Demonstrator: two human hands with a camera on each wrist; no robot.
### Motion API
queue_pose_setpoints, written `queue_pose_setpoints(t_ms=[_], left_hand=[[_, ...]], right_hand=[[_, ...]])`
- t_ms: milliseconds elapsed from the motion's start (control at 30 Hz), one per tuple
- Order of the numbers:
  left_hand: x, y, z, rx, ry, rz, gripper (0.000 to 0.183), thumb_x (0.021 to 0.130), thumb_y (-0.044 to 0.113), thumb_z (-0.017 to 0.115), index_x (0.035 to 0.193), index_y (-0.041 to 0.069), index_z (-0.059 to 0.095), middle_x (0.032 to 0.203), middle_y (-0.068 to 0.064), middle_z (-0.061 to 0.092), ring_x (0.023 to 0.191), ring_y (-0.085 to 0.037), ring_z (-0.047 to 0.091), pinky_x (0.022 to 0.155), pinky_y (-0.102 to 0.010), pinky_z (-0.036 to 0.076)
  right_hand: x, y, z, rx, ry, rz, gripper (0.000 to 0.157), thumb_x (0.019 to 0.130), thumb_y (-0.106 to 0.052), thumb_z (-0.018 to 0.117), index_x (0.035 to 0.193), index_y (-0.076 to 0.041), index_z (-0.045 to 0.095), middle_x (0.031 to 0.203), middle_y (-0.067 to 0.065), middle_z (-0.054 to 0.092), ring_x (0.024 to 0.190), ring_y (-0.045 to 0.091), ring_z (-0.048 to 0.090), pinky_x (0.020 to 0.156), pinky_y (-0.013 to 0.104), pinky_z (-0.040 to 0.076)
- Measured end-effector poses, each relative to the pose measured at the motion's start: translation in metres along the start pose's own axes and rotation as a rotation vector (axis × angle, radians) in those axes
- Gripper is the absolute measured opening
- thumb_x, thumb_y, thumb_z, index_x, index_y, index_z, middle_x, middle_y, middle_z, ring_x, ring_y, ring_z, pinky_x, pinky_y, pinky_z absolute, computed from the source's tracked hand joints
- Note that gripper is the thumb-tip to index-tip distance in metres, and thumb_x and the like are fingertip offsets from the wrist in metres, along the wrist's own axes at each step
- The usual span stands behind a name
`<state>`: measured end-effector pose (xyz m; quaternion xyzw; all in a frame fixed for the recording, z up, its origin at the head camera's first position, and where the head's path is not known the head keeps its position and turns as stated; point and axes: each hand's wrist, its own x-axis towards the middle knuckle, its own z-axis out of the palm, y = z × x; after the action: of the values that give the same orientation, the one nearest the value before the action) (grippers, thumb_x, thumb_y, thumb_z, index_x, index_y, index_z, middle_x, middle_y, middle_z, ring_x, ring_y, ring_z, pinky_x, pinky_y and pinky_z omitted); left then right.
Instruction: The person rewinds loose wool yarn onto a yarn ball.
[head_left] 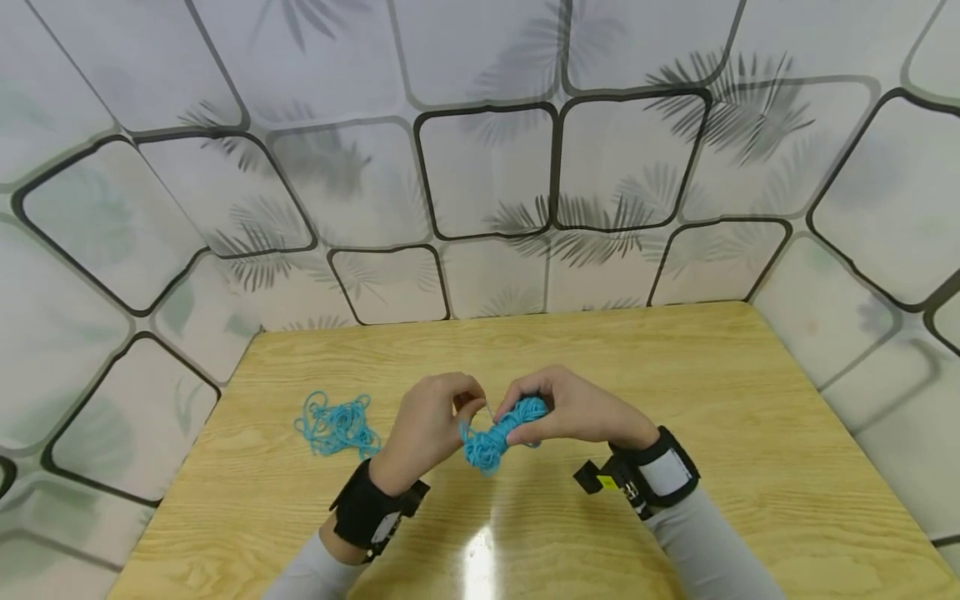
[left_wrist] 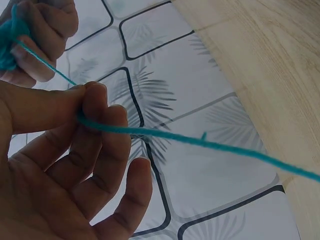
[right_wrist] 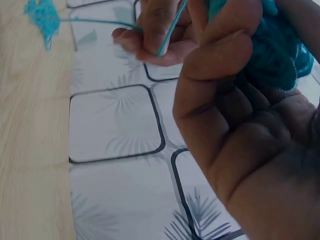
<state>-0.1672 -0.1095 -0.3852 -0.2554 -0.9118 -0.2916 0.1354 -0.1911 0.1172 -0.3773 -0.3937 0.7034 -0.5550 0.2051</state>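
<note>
My right hand (head_left: 573,407) grips a bundle of blue yarn (head_left: 489,446) above the middle of the table, fingers curled round it. Just left of it, my left hand (head_left: 435,421) pinches a strand of the yarn (left_wrist: 165,134) between thumb and index finger, the other fingers loosely bent. From that pinch the strand runs taut to the bundle on one side. On the other side it leads to a loose tangle of the same blue yarn (head_left: 341,427) lying on the table at the left. In the right wrist view the bundle (right_wrist: 280,60) is partly hidden behind curled fingers.
The wooden table (head_left: 675,358) has light grain and a bright reflection near its front. A patterned wall covering (head_left: 487,175) with dark outlines and leaf prints stands along the back and both sides. Each wrist wears a black strap (head_left: 663,467) with a small camera.
</note>
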Motion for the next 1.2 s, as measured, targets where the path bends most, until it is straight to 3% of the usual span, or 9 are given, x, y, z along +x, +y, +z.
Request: queue_pose_setpoints(t_ms=[133,300,567,800,1000,1200], left_hand=[[-0.001,0.002,-0.002,0.019,0.016,-0.003,0.011,0.085,0.004,0.075,0.082,0.014,0.072,0.073,0.003,0.067,0.061,-0.006,0.056,0.053,-0.027,0.049],[0.001,0.008,-0.003,0.038,0.008,0.046,0.011,0.087,0.007,0.073,0.082,0.016,0.069,0.073,0.004,0.066,0.06,-0.005,0.054,0.053,-0.026,0.049],[0.0,0.014,0.0,0.028,-0.014,0.045,0.01,0.087,0.008,0.073,0.084,0.016,0.069,0.073,0.005,0.064,0.057,-0.004,0.051,0.052,-0.025,0.047],[-0.004,0.014,-0.001,0.044,-0.007,0.042,0.008,0.087,0.009,0.073,0.085,0.016,0.069,0.074,0.005,0.064,0.058,-0.005,0.05,0.053,-0.026,0.047],[-0.006,0.014,-0.006,0.052,-0.005,0.019,0.006,0.087,0.009,0.073,0.085,0.014,0.071,0.074,0.004,0.065,0.056,-0.005,0.051,0.052,-0.026,0.047],[-0.007,0.014,-0.009,0.09,0.021,0.016,0.006,0.086,0.009,0.074,0.084,0.015,0.073,0.074,0.004,0.068,0.06,-0.005,0.056,0.053,-0.026,0.05]], right_hand=[[0.002,0.001,0.003,-0.147,0.004,0.05,0.014,0.083,-0.023,0.078,0.095,-0.017,0.075,0.075,0.003,0.068,0.055,0.007,0.048,0.052,0.018,0.042],[0.0,0.003,0.006,-0.291,0.038,0.128,0.012,0.08,-0.025,0.081,0.089,-0.021,0.074,0.072,-0.004,0.068,0.054,0.004,0.046,0.051,0.018,0.04],[-0.003,0.005,0.01,-0.496,0.092,0.132,0.014,0.078,-0.025,0.083,0.083,-0.02,0.07,0.069,-0.009,0.064,0.055,0.003,0.045,0.051,0.019,0.038],[0.003,0.003,0.013,-0.577,0.138,0.125,0.017,0.077,-0.02,0.083,0.081,-0.015,0.068,0.069,-0.006,0.063,0.054,0.004,0.046,0.05,0.02,0.041],[0.016,0.004,0.015,-0.636,0.294,0.161,0.019,0.078,-0.018,0.082,0.078,-0.013,0.063,0.067,-0.003,0.062,0.053,0.006,0.047,0.049,0.023,0.042],[0.023,0.007,0.012,-0.627,0.567,0.106,0.017,0.078,-0.018,0.082,0.083,-0.01,0.068,0.076,0.004,0.071,0.055,0.009,0.055,0.049,0.027,0.048]])
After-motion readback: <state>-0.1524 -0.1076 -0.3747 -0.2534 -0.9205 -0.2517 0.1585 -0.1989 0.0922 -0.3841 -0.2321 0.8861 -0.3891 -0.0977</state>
